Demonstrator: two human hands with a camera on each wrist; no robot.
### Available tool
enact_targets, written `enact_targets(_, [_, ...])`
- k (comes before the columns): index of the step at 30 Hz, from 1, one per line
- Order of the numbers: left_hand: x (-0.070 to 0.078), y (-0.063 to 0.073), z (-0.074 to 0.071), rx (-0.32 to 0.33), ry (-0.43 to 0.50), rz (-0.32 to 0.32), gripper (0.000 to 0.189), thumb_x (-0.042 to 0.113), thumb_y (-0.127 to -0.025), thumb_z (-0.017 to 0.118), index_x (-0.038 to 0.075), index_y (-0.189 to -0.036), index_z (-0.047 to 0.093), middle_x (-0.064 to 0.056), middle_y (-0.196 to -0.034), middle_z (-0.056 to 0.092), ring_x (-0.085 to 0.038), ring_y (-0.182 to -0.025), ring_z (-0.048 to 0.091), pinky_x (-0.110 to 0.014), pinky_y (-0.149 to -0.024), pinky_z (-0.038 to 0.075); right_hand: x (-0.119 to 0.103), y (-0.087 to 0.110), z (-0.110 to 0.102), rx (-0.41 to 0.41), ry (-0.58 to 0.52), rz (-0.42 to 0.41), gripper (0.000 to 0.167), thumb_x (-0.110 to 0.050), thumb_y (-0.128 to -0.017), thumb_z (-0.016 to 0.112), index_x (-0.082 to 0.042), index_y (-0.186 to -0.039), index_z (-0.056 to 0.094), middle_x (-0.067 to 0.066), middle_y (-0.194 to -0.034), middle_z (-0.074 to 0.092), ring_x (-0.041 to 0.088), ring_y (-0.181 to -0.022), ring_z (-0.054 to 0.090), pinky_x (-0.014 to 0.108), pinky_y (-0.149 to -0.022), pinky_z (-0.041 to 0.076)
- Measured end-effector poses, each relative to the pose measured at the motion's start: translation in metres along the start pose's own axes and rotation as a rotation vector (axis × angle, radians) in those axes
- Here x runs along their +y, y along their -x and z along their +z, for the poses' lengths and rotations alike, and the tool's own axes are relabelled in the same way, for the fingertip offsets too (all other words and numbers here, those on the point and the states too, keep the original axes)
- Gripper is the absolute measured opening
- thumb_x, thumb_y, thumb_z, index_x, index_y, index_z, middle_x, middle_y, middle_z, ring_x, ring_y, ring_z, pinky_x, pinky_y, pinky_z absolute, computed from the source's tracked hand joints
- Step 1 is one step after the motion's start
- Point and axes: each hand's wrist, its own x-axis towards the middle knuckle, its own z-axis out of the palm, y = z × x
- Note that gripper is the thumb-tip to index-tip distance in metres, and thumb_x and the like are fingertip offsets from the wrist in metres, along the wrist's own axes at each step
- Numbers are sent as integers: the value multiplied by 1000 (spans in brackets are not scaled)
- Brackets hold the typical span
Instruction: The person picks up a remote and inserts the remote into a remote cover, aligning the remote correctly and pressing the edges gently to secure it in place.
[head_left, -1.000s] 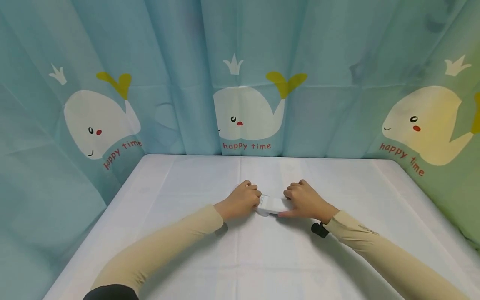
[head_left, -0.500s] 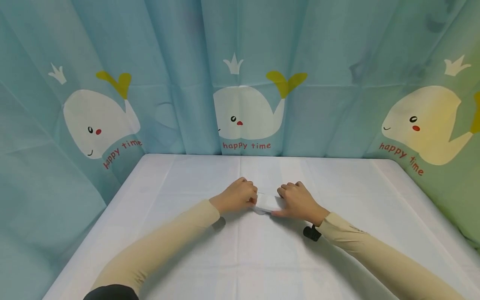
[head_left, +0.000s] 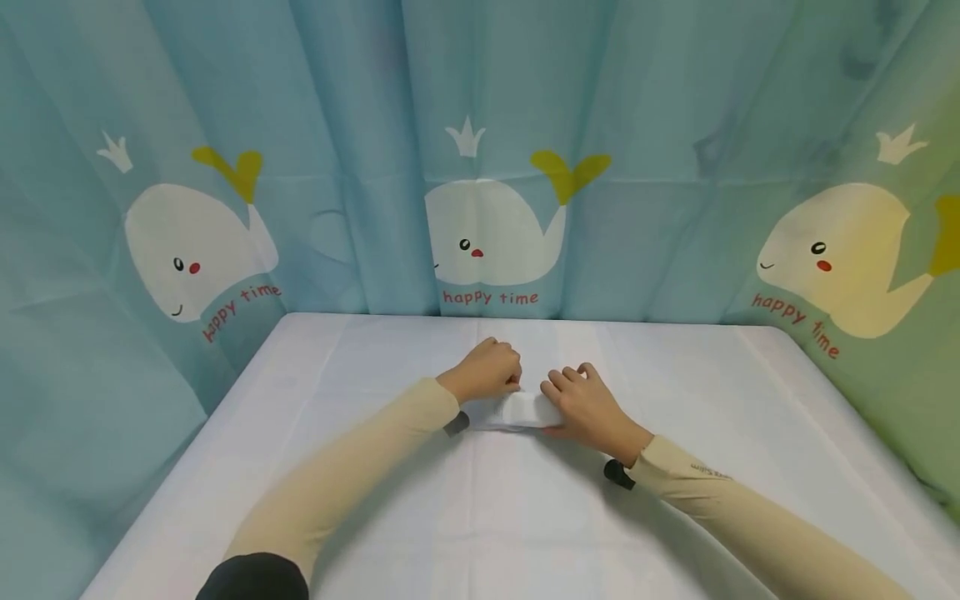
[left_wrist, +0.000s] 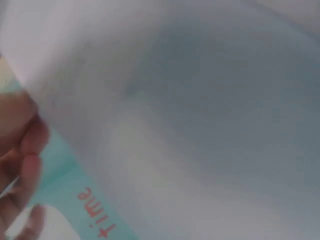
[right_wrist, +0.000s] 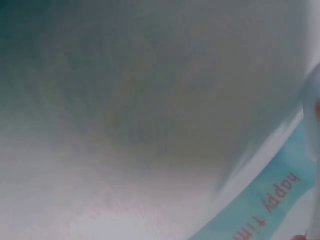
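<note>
A small white box (head_left: 531, 410) lies low over the table near the middle of the head view. My right hand (head_left: 592, 412) grips its right end, thumb along the near side and fingers over the far side. From the box's left end a pale, flap-like piece (head_left: 486, 412) sticks out below my left wrist. My left hand (head_left: 487, 369) is at the upper left of the box, fingers curled, tips right at its far edge; I cannot tell whether they pinch anything. In the left wrist view, the left fingers (left_wrist: 25, 165) bend loosely. A white sliver of the box (right_wrist: 312, 125) edges into the right wrist view.
A white cloth covers the table (head_left: 480, 508). Behind and beside it hangs a blue-green curtain (head_left: 360, 167) printed with whales. Small black cameras hang under the left wrist (head_left: 457, 423) and the right wrist (head_left: 618, 474).
My left hand has moved up from the box's left end to its far edge, exposing the pale piece there. My right hand has shifted slightly left with the box.
</note>
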Motion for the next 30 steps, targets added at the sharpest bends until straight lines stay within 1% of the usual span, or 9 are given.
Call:
enact_targets(4, [10, 3, 3, 107, -36, -5, 15, 30, -87, 66, 21, -79, 74, 7, -81, 66, -11, -79, 55, -28, -78, 41, -1, -2, 0, 27, 13, -12, 60, -53, -55, 84, -9, -83, 55, 3, -84, 59, 20, -75, 56, 39, -73, 43])
enact_targets(8, [16, 7, 4, 231, -12, -35, 14, 27, -86, 66, 18, -78, 74, 6, -78, 65, -12, -77, 56, -28, -76, 42, -2, -6, 0, 52, 9, -22, 59, -53, -57, 82, -8, -83, 55, 3, -84, 59, 19, -75, 56, 40, -74, 43])
enact_targets(11, [16, 9, 3, 299, 40, -95, 13, 28, -86, 67, 19, -80, 75, 6, -78, 66, -12, -76, 58, -29, -75, 43, -1, -10, 0, 70, 17, 10, 60, -55, -57, 81, -8, -83, 55, 3, -82, 58, 19, -73, 57, 41, -74, 44])
enact_targets(15, [11, 15, 0, 418, 72, -185, 14, 32, -85, 67, 19, -85, 72, 5, -83, 65, -14, -80, 56, -31, -78, 43, 3, -14, -1, 116, 15, 104, 58, -52, -56, 82, -7, -82, 56, 3, -77, 58, 20, -70, 58, 43, -72, 45])
enact_targets(17, [10, 21, 0, 504, 26, -213, 18, 36, -84, 68, 18, -84, 69, 4, -83, 63, -15, -82, 55, -32, -78, 43, 6, -14, -2, 149, 23, 157, 58, -51, -56, 83, -6, -80, 57, 5, -76, 59, 22, -69, 59, 43, -71, 45])
enact_targets(20, [9, 32, 3, 653, -76, -230, 26, 43, -78, 72, 18, -77, 63, 4, -79, 61, -16, -80, 53, -33, -78, 43, 10, -13, -4, 210, 28, 235, 58, -50, -55, 84, -4, -78, 57, 7, -73, 59, 24, -68, 60, 45, -70, 46])
enact_targets(22, [10, 39, 6, 719, -126, -240, 30, 46, -75, 74, 18, -72, 62, 4, -75, 61, -16, -77, 53, -33, -78, 43, 13, -13, -5, 256, 21, 273, 60, -50, -53, 84, -3, -76, 56, 8, -71, 58, 25, -66, 59, 46, -70, 46])
enact_targets(25, [12, 44, 9, 774, -137, -259, 30, 46, -73, 76, 18, -70, 65, 4, -72, 62, -16, -74, 53, -33, -77, 43, 13, -15, -6, 307, -17, 315, 59, -48, -53, 84, -3, -75, 52, 8, -68, 54, 25, -63, 56, 47, -70, 45])
enact_targets(30, [18, 44, 9, 831, -51, -304, 20, 35, -75, 78, 16, -73, 71, 4, -69, 61, -15, -72, 53, -33, -76, 43, 6, -19, -8, 357, -84, 369, 57, -46, -56, 83, -3, -73, 50, 7, -64, 51, 25, -62, 55, 48, -69, 44])
